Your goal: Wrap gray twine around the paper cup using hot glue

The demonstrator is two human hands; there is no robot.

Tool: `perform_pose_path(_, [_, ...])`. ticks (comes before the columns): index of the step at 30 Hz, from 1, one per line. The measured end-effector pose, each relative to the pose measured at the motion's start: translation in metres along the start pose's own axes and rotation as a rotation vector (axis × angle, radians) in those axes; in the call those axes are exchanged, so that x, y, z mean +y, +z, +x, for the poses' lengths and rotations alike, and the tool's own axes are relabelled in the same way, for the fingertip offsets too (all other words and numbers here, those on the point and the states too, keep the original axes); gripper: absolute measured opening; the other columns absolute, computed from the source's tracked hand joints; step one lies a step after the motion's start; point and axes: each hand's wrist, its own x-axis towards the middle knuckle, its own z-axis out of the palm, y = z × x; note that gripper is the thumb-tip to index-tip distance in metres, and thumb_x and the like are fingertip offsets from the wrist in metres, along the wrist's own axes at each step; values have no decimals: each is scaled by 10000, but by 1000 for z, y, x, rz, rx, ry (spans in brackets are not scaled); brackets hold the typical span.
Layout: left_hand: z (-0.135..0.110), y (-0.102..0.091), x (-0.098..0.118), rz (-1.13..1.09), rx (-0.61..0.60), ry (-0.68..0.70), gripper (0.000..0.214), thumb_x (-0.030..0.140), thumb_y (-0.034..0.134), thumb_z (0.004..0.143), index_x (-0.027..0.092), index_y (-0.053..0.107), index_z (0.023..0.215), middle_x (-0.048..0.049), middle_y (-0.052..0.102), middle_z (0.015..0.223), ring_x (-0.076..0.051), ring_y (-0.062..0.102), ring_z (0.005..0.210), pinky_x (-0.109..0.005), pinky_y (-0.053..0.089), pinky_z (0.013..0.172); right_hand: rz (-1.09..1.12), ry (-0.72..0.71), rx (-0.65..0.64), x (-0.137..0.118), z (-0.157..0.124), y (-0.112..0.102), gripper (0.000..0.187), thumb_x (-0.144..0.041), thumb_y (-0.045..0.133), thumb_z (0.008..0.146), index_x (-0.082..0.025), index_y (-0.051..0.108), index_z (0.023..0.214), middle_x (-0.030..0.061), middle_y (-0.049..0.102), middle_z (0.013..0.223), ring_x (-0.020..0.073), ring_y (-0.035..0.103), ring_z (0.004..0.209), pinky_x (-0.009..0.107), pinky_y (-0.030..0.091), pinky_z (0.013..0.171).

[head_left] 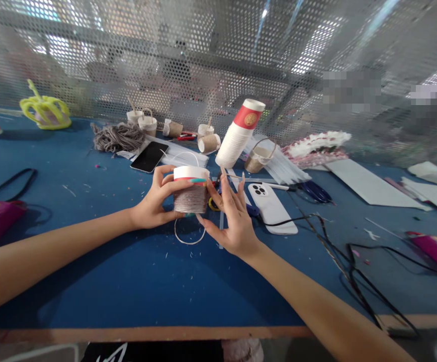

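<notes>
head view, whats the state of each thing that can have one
wrapped cup, upright, yarn wound round it
left hand, closed around the wrapped cup
right hand, open, fingertips on the wrapped cup
cup stack, tilted
black phone, face up, screen dark
white phone, face down
yarn bundle, loose heap

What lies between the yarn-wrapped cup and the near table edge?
Head view: a loop of white string lies just below the yarn-wrapped cup, which the left hand grips. Past the loop there is only bare blue table with small scraps.
</notes>
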Motion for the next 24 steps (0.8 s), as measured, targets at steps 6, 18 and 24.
perform_pose_path(6, [0,1,-4,-38,-7,41,801,335,732,832,439,277,1483,-82,290,1337,-310,435,1304,-548,542,1045,37,24,1,-1,-2,3,953,-345,541,963,-241,-191,1565,124,427,1561,308,196,1518,696,125,1225])
perform_pose_path(18, [4,4,-2,-34,-71,113,799,423,712,845,418,269,1510,-94,328,1353,-336,415,1355,-615,484,1102,442,96,-13,10,-4,4,937,-353,635,909,-274,-22,1572,150,254,1646,266,292,1508,547,327,1209])
perform_pose_path(24, [3,1,-3,50,-76,94,911,483,773,768,452,246,1511,-93,163,1561,-431,232,1488,-702,332,1164,384,89,-14,6,0,-3,954,-264,638,896,-298,-29,1577,133,367,1599,275,378,1470,523,410,1168])
